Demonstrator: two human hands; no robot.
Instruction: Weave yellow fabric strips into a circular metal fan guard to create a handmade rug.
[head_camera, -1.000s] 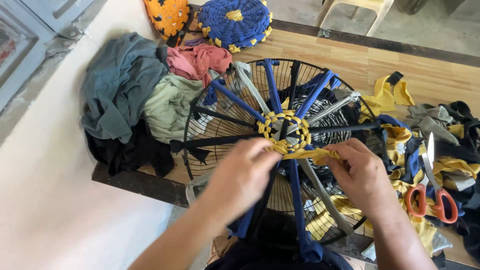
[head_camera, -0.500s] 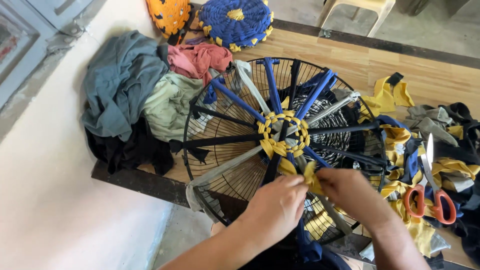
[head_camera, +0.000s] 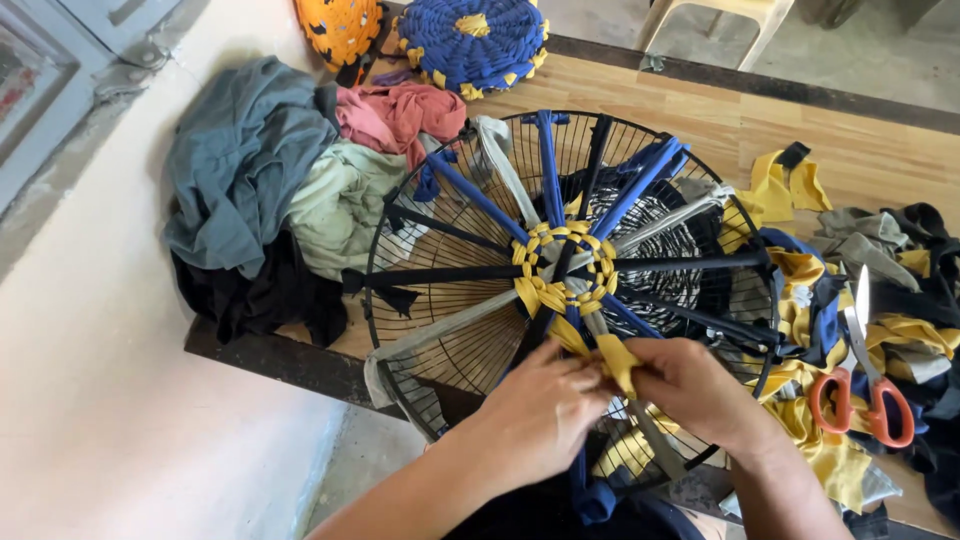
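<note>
One round fan guard (head_camera: 440, 290) lies flat over the tabletop's (head_camera: 700, 110) near edge, cloth strips radiating from its hub. Both hands pinch a yellow strip (head_camera: 615, 360) running from hub toward the near rim: left hand (head_camera: 545, 410), right hand (head_camera: 700, 385), knuckles up.

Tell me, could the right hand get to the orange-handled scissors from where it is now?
Probably yes. The scissors lie in the open on top of the fabric scraps, just beyond the right hand, with nothing lying over them. But that hand's fingers pinch the yellow strip, so it would have to let go first.
</note>
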